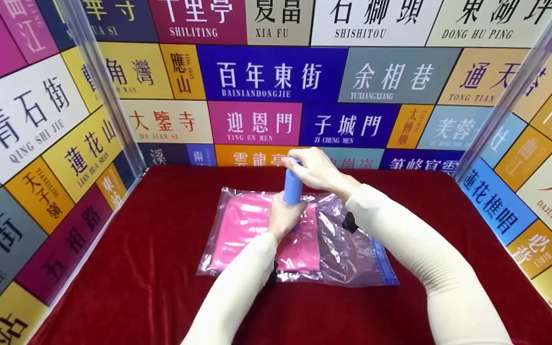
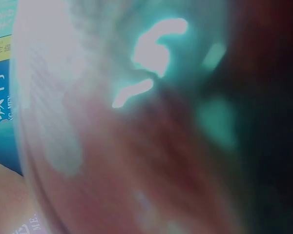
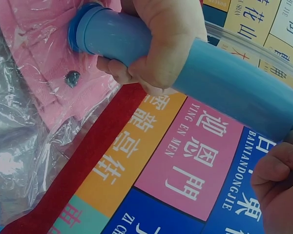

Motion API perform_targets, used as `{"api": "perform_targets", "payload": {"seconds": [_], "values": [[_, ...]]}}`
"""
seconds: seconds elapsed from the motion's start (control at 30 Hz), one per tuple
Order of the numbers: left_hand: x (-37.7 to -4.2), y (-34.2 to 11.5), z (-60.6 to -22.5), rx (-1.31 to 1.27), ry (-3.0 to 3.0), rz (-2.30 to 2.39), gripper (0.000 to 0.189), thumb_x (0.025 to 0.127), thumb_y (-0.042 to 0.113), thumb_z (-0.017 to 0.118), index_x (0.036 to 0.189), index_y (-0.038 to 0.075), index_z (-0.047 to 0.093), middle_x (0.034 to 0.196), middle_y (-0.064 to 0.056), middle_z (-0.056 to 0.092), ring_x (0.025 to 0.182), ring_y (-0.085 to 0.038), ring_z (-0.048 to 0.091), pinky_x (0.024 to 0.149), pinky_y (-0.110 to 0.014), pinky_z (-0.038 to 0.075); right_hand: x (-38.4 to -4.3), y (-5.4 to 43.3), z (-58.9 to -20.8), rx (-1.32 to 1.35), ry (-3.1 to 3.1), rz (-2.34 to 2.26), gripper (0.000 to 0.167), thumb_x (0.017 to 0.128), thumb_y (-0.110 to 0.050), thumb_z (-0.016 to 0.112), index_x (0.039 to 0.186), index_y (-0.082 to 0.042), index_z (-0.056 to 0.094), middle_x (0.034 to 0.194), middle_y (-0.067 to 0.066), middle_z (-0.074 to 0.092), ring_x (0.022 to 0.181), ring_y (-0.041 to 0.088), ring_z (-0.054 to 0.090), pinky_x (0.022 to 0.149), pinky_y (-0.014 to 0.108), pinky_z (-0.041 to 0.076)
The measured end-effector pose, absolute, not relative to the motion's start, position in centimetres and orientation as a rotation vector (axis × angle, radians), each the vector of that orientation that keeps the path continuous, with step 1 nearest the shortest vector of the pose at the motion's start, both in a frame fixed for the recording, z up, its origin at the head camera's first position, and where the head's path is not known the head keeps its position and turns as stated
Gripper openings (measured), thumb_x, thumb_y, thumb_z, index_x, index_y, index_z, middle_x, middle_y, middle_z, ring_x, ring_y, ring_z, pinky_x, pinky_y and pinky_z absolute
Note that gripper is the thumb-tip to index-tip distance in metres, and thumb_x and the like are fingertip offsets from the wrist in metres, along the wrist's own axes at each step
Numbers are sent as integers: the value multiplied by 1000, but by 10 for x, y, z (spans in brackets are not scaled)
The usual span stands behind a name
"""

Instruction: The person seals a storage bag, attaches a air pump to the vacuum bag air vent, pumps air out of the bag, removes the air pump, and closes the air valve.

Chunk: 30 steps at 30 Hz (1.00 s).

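A blue hand pump (image 1: 293, 187) stands upright on a clear plastic storage bag (image 1: 348, 254) with a folded pink garment (image 1: 245, 225) inside. My left hand (image 1: 284, 215) grips the pump's barrel low down, its fingers curled round it in the right wrist view. At the pump's top, my right hand (image 1: 316, 167) holds the handle, which its fingers mostly hide. The pump's wider base ring (image 3: 78, 29) meets the bag over the pink cloth. A small dark round piece (image 3: 72, 78) shows beside it. Blur and glare fill most of the left wrist view.
The bag lies on a dark red cloth (image 1: 127, 268) covering the table. A blue zip edge (image 1: 384, 261) runs along the bag's right side. Panels with coloured sign prints (image 1: 271, 74) stand behind and at both sides, with clear corner posts (image 1: 108, 96).
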State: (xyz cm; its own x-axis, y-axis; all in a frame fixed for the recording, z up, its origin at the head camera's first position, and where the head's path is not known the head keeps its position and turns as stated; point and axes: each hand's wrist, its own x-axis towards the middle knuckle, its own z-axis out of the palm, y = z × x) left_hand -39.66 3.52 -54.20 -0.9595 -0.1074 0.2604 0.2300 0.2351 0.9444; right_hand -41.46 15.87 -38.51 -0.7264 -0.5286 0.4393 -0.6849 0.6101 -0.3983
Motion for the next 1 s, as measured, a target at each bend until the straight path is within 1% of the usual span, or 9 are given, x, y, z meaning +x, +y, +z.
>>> {"api": "perform_targets", "payload": {"seconds": [0.17,0.33,0.43,0.5,0.6,0.7,0.8,1.0], "values": [[-395,36,-543,-119,-2218,-1820,13,82,11,85,87,12,73,70,6,65,63,-9,58,66,-29,57,-412,159,-385,986,-2557,801,35,113,-32,61,86,-11,66,71,-1,55,70,20,53,64,33,40],[-395,37,-542,-122,-2220,-1821,14,82,12,85,92,8,76,73,4,68,65,-9,59,68,-29,58,-410,162,-379,954,-2572,780,34,113,-33,61,90,-10,70,74,4,63,69,22,55,65,34,42],[-395,38,-541,-126,-2220,-1812,14,82,11,85,91,8,75,74,2,69,66,-10,59,68,-30,58,-409,162,-372,929,-2586,779,33,113,-34,61,91,-11,71,77,7,68,71,23,57,67,34,44],[-394,38,-540,-122,-2227,-1804,13,82,11,85,90,10,74,74,2,69,66,-10,59,69,-30,58,-409,162,-365,915,-2588,787,33,113,-34,61,90,-12,71,80,6,71,73,22,59,69,33,46],[-395,37,-540,-118,-2243,-1778,14,82,11,85,87,13,72,74,2,69,66,-10,59,69,-30,57,-408,162,-353,899,-2580,808,34,113,-33,61,85,-14,66,76,3,65,71,20,57,70,33,46],[-394,37,-539,-118,-2257,-1754,14,82,11,84,85,15,71,74,1,70,66,-10,59,68,-29,57,-408,162,-340,893,-2561,826,37,113,-33,60,79,-18,58,70,-2,55,67,18,50,68,32,43],[-394,37,-539,-116,-2269,-1749,14,83,12,84,84,16,70,74,1,70,66,-10,60,68,-29,57,-407,163,-327,884,-2549,859,40,113,-33,59,76,-21,52,68,-5,47,65,18,44,67,32,40],[-393,37,-539,-96,-2282,-1804,14,85,13,84,86,16,71,75,2,71,67,-10,62,68,-28,58,-405,165,-298,826,-2531,943,38,113,-32,61,77,-21,56,68,-6,48,65,16,43,67,32,41]]}}
